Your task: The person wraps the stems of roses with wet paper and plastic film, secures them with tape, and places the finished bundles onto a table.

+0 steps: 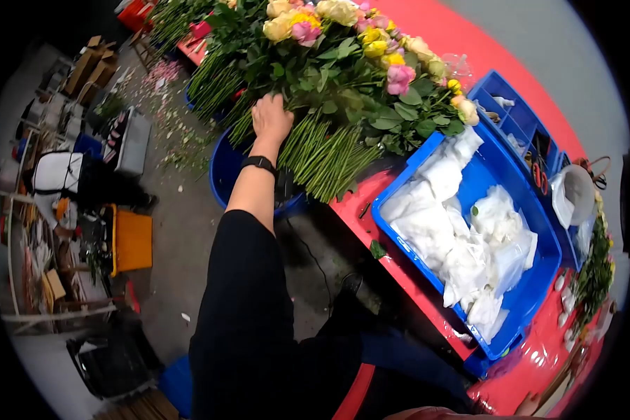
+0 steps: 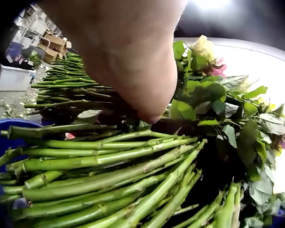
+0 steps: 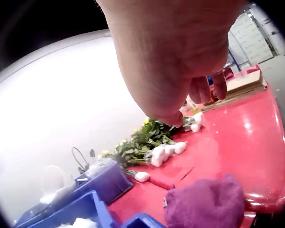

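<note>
My left hand (image 1: 271, 117) reaches into a big pile of roses, its fingers bent down around stems beside the cut ends. In the left wrist view, its thumb tip meets the stems at the leafy part, and the palm hides the other fingers. Thick green rose stems (image 2: 99, 161) lie just below it. Cream, yellow and pink rose heads (image 1: 339, 12) spread along the far side of the pile. My right hand (image 3: 180, 61) hangs over the red table in the right wrist view, its fingers loosely bent with nothing visible in them.
A blue tray (image 1: 547, 269) holds crumpled white wet-looking material. Beyond it stands a blue divided caddy (image 1: 493, 84) with scissors (image 1: 539, 178). A blue bucket (image 1: 220, 171) is under the stems. A purple cloth (image 3: 206, 204) and bunches with white-wrapped ends (image 3: 159, 154) lie on the table (image 3: 242, 137).
</note>
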`<state>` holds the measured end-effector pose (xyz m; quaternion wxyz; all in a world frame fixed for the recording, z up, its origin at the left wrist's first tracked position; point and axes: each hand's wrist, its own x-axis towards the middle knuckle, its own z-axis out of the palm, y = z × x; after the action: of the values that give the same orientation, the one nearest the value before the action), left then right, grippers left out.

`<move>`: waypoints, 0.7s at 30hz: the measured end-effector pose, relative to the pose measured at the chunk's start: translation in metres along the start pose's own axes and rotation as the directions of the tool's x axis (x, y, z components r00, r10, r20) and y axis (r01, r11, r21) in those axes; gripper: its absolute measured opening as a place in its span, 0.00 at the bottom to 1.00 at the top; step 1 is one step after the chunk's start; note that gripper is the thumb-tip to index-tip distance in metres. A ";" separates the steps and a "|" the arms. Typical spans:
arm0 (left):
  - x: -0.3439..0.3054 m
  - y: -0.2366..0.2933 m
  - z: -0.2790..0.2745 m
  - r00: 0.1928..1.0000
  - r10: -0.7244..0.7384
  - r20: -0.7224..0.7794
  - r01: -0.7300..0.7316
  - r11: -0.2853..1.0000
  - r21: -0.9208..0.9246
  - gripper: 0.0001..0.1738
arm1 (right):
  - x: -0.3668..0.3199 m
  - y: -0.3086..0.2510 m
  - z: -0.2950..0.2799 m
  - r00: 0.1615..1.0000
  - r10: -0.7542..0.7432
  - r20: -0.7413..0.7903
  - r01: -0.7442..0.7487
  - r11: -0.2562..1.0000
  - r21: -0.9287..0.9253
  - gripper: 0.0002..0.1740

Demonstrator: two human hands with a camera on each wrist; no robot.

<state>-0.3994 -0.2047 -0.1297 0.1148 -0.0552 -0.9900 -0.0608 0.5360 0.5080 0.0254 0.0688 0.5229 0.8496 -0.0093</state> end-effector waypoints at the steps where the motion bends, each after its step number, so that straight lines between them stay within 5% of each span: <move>1: -0.002 0.000 0.005 0.998 0.040 -0.046 -0.040 0.999 -0.004 0.24 | -0.005 -0.019 -0.009 0.998 -0.013 -0.069 0.013 1.000 0.004 0.28; 2: -0.009 0.006 0.003 0.993 0.024 -0.114 -0.022 1.000 0.012 0.24 | 0.003 -0.039 -0.015 0.990 -0.027 -0.137 0.028 1.000 0.004 0.27; 6: -0.008 0.009 -0.010 0.998 -0.056 0.023 0.057 0.997 -0.053 0.24 | -0.033 -0.236 -0.068 0.995 0.027 -0.093 -0.022 0.998 0.060 0.28; 10: -0.020 0.009 -0.028 0.999 0.009 -0.045 -0.021 0.962 -0.272 0.26 | -0.045 -0.283 -0.048 0.982 -0.081 -0.169 0.133 0.937 0.323 0.24; 15: -0.053 0.037 -0.073 0.993 0.039 0.115 0.008 0.922 -0.387 0.28 | -0.089 -0.386 -0.058 0.984 -0.140 -0.109 0.176 0.839 0.514 0.20; 18: -0.080 0.050 -0.078 0.982 0.160 0.103 -0.050 0.737 -0.674 0.22 | -0.106 -0.450 -0.063 0.959 -0.277 -0.053 0.260 0.793 0.550 0.17; 21: -0.126 0.099 -0.144 0.843 0.243 0.479 0.394 0.327 -0.859 0.13 | -0.121 -0.513 -0.045 0.829 -0.557 -0.050 0.458 0.625 0.632 0.14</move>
<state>-0.2338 -0.1380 -0.0091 -0.2196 -0.0767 -0.7580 -0.6094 0.1290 0.1722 0.0562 -0.0483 0.2514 0.9026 -0.3461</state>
